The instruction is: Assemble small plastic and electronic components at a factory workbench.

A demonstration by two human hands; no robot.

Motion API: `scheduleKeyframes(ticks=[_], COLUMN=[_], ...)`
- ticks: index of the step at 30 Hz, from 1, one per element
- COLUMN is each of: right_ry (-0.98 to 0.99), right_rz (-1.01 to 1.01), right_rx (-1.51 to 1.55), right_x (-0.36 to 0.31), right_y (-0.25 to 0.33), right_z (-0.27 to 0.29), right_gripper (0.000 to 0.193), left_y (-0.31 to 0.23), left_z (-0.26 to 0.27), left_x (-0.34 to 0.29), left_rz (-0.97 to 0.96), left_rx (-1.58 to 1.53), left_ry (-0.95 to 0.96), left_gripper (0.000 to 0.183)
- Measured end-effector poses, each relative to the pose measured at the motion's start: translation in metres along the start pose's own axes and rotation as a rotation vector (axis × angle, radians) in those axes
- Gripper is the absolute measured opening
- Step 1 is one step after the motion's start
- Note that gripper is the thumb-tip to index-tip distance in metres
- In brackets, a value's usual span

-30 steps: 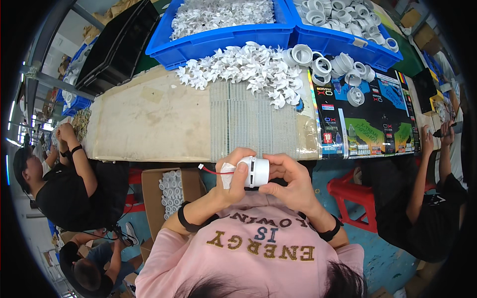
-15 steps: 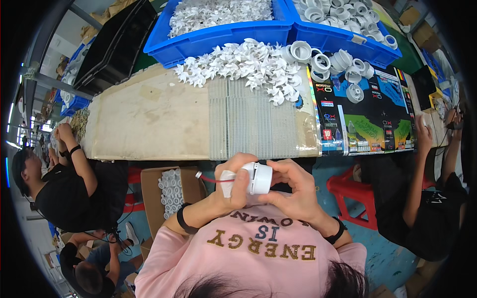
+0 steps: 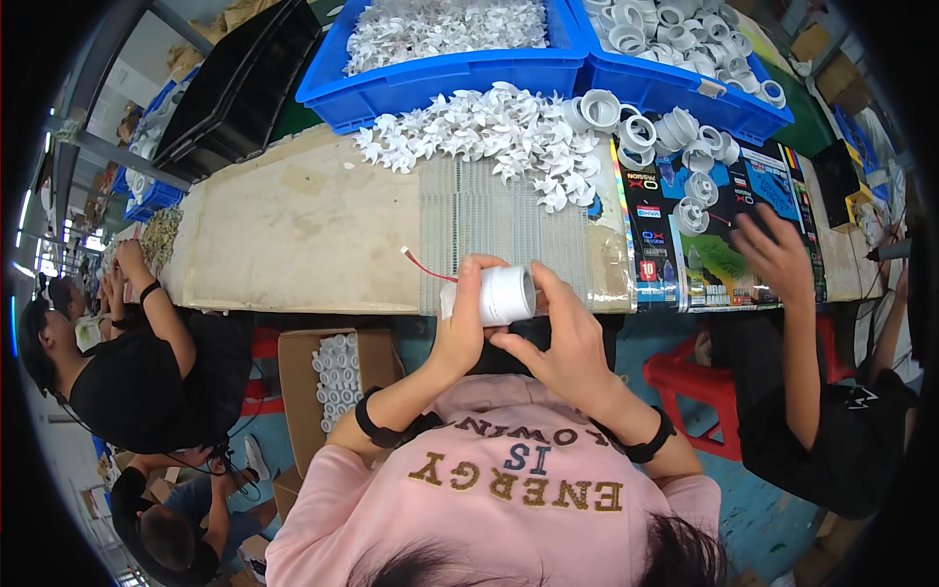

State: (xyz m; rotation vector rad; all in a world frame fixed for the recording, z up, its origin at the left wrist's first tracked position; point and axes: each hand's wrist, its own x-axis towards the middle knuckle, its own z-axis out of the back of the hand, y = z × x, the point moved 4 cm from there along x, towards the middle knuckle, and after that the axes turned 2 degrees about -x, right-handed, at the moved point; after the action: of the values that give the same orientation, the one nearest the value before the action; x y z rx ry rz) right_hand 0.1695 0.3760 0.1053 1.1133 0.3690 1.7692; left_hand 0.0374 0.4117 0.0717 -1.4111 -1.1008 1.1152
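White cylinder (image 3: 507, 297) in left hand (image 3: 457, 335): gripping, curving right hand (image 3: 570, 350) around right end, leaving contact unclear; seemingly assembling, probably needing steady alignment next.

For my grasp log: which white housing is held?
The cylindrical housing in the left hand, red lead trailing leftward; the loose housings lie farther off, near the right blue bin.

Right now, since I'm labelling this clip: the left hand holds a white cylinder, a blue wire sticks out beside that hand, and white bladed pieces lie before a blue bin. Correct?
One slip: the wire is red, not blue, as the head view shows. The left hand holds the white cylinder, and white bladed pieces lie before the blue bin.
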Motion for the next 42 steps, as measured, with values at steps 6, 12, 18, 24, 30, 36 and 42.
scheduleKeyframes(ticks=[6,12,18,24,30,36,42], right_ry=[-0.081,-0.008,0.083,0.105,0.101,0.144,0.204], right_rz=[0.089,0.070,0.096,0.107,0.052,-0.013,-0.126], right_rx=[-0.180,-0.114,-0.062,0.004,-0.024,0.089,0.040], right_x=[0.010,0.011,0.006,0.005,0.007,0.012,0.000], right_y=[0.004,0.011,0.017,0.023,0.024,0.012,-0.017], right_z=[-0.004,0.008,0.001,-0.002,-0.006,-0.012,-0.002], right_gripper=[0.066,0.061,0.063,0.063,0.064,0.066,0.048], left_y=[0.001,-0.037,-0.050,-0.056,-0.032,0.028,0.040], left_z=[-0.007,0.004,0.001,0.003,0.012,0.023,0.064], left_x=[0.002,0.016,0.012,0.006,0.023,0.044,0.064], left_rz=[0.233,-0.405,-0.445,-0.472,-0.337,0.505,0.382], left_rx=[-0.322,0.127,0.172,0.188,-0.093,-1.298,-1.128], left_ry=[0.015,-0.036,0.095,0.040,0.057,0.106,0.055], left_gripper=[0.064,0.039,0.047,0.047,0.048,0.043,0.039])
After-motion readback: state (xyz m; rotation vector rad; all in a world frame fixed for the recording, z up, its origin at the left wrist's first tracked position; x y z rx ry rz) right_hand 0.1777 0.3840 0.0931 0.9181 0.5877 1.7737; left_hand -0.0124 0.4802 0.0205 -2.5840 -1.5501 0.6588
